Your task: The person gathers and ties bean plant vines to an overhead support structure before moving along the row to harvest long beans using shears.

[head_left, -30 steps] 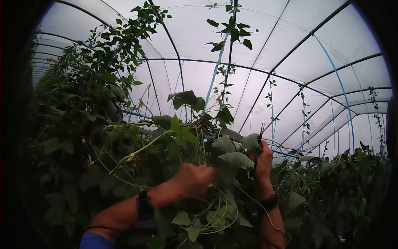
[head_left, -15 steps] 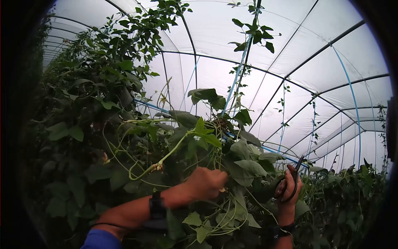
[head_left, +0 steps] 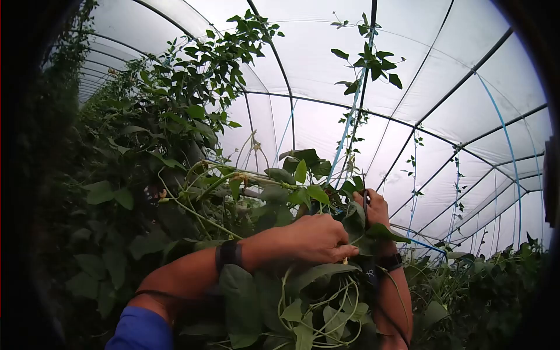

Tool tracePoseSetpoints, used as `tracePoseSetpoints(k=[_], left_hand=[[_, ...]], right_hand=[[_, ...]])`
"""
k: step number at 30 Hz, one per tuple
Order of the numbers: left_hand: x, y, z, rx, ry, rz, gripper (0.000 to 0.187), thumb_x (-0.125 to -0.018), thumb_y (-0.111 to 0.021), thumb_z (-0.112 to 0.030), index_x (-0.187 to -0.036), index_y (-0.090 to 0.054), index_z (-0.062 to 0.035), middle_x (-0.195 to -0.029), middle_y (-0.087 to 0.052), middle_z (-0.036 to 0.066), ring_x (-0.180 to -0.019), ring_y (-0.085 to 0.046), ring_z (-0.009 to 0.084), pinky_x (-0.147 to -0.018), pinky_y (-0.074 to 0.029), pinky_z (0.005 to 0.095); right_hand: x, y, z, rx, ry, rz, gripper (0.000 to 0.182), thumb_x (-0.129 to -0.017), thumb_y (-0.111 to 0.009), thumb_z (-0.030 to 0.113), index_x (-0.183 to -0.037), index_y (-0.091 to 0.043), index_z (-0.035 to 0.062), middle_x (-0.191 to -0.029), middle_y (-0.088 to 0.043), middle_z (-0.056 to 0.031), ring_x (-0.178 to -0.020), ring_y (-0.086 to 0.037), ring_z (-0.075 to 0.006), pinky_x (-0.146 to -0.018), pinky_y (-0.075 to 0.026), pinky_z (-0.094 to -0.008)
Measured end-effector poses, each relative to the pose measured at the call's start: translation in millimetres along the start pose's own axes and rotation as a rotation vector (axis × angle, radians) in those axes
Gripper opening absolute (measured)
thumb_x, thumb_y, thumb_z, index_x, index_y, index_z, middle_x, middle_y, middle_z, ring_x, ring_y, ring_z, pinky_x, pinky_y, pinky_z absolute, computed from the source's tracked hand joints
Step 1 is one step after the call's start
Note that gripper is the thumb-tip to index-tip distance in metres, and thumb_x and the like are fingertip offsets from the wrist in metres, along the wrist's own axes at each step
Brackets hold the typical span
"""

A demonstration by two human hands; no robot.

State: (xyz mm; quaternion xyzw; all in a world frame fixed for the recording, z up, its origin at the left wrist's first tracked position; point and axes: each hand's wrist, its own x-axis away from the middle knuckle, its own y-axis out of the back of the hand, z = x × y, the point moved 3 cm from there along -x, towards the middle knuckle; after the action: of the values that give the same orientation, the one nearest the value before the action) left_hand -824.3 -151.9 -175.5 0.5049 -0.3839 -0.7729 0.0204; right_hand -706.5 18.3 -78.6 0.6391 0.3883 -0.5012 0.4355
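Observation:
My left hand is closed among the vines at the centre, its thumb and fingers pinched on something I cannot make out. Just right of it and a little higher, my right hand is wrapped round black-handled scissors, whose thin blades point upward beside the leaves. Broad green leaves lie between the two hands. Below my left hand hangs a loose bundle of pale green stems. A long bent stem arches out to the left above my left forearm.
A tall leafy mass stands at the left. Blue strings and a climbing vine hang from the dark frame under the white greenhouse cover. More foliage fills the lower right.
My right hand has moved left and up with the scissors, close to my left hand. My left hand has shifted slightly right. The view has tilted, so the background sits lower and further right.

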Motion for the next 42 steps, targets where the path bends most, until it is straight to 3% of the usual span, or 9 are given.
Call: tracePoseSetpoints(k=[5,10,13,15,20,25,28,32,42], left_hand=[[-35.2,54.9,34.9,0.383,0.41,-0.192,0.038,-0.088,-0.062,-0.032,-0.076,-0.068,0.0035,-0.052,-0.051,0.001,-0.046,-0.05,0.0078,-0.04,-0.038,0.0285],[-92.6,81.9,91.5,0.487,0.394,-0.556,0.031,-0.088,-0.061,-0.022,-0.105,-0.063,0.0034,-0.073,-0.063,0.007,-0.057,-0.059,0.0119,-0.049,-0.05,0.0294],[-131.1,92.5,120.9,0.249,0.239,-0.802,0.038,-0.089,-0.057,-0.016,-0.122,-0.054,0.0026,-0.098,-0.065,0.013,-0.083,-0.064,0.0171,-0.062,-0.053,0.0308],[-151.2,98.8,130.8,0.031,0.21,-1.029,0.047,-0.081,-0.052,-0.011,-0.126,-0.05,0.0034,-0.115,-0.06,0.023,-0.101,-0.062,0.0294,-0.086,-0.05,0.0355],[-192.2,110.7,139.0,0.692,0.404,-0.878,0.07,-0.092,-0.056,-0.023,-0.145,-0.016,0.0,-0.12,-0.053,0.015,-0.088,-0.056,0.0205,-0.066,-0.052,0.0355],[-221.4,120.8,157.0,0.732,0.427,-0.835,0.068,-0.089,-0.061,-0.03,-0.141,-0.029,-0.0002,-0.094,-0.055,0.01,-0.072,-0.053,0.0161,-0.056,-0.045,0.0313],[-219.8,122.1,155.5,0.655,0.465,-0.907,0.028,-0.081,-0.067,-0.026,-0.095,-0.071,-0.0014,-0.076,-0.067,0.012,-0.063,-0.062,0.0168,-0.057,-0.049,0.0303],[-226.3,129.9,172.3,0.466,0.528,-1.154,0.019,-0.076,-0.065,-0.02,-0.083,-0.074,-0.0062,-0.076,-0.07,0.01,-0.066,-0.067,0.0211,-0.062,-0.053,0.0308],[-187.0,156.8,112.2,0.038,0.31,-1.04,0.02,-0.078,-0.059,-0.019,-0.079,-0.072,-0.004,-0.065,-0.065,0.011,-0.059,-0.063,0.021,-0.061,-0.05,0.0324]], right_hand=[[28.7,1.6,21.6,0.186,-0.147,-0.124,0.035,-0.078,-0.068,0.036,-0.09,-0.063,0.0036,-0.075,-0.065,-0.0186,-0.074,-0.064,-0.0394,-0.064,-0.048,-0.0459],[45.9,2.9,36.4,0.148,-0.105,-0.266,0.028,-0.077,-0.069,0.031,-0.092,-0.062,0.0082,-0.072,-0.066,-0.0161,-0.071,-0.064,-0.0389,-0.061,-0.049,-0.046],[55.2,0.9,41.0,0.135,0.034,-0.353,0.024,-0.078,-0.068,0.028,-0.092,-0.062,0.0099,-0.065,-0.063,-0.0152,-0.062,-0.062,-0.0389,-0.056,-0.048,-0.0452],[61.5,2.0,47.1,0.096,0.1,-0.42,0.022,-0.078,-0.069,0.025,-0.091,-0.061,0.0105,-0.063,-0.061,-0.0153,-0.058,-0.061,-0.0382,-0.053,-0.047,-0.0448],[67.2,-0.7,48.1,0.05,0.139,-0.437,0.02,-0.078,-0.07,0.023,-0.092,-0.061,0.0112,-0.06,-0.058,-0.0156,-0.054,-0.059,-0.037,-0.048,-0.044,-0.042],[75.4,0.1,55.0,0.059,0.123,-0.465,0.018,-0.077,-0.07,0.022,-0.09,-0.063,0.0124,-0.063,-0.06,-0.0138,-0.055,-0.06,-0.0358,-0.047,-0.044,-0.0414],[79.8,2.3,57.5,0.037,0.119,-0.454,0.017,-0.077,-0.07,0.021,-0.09,-0.063,0.0125,-0.064,-0.06,-0.0136,-0.055,-0.06,-0.0357,-0.047,-0.044,-0.0412],[82.9,5.7,65.0,0.025,0.121,-0.432,0.022,-0.075,-0.073,0.019,-0.093,-0.063,0.011,-0.065,-0.061,-0.0142,-0.057,-0.061,-0.036,-0.05,-0.045,-0.0412],[75.6,14.6,73.6,0.063,0.131,-0.433,0.028,-0.072,-0.074,0.017,-0.096,-0.061,0.0088,-0.067,-0.062,-0.016,-0.062,-0.063,-0.0372,-0.054,-0.047,-0.0417]])
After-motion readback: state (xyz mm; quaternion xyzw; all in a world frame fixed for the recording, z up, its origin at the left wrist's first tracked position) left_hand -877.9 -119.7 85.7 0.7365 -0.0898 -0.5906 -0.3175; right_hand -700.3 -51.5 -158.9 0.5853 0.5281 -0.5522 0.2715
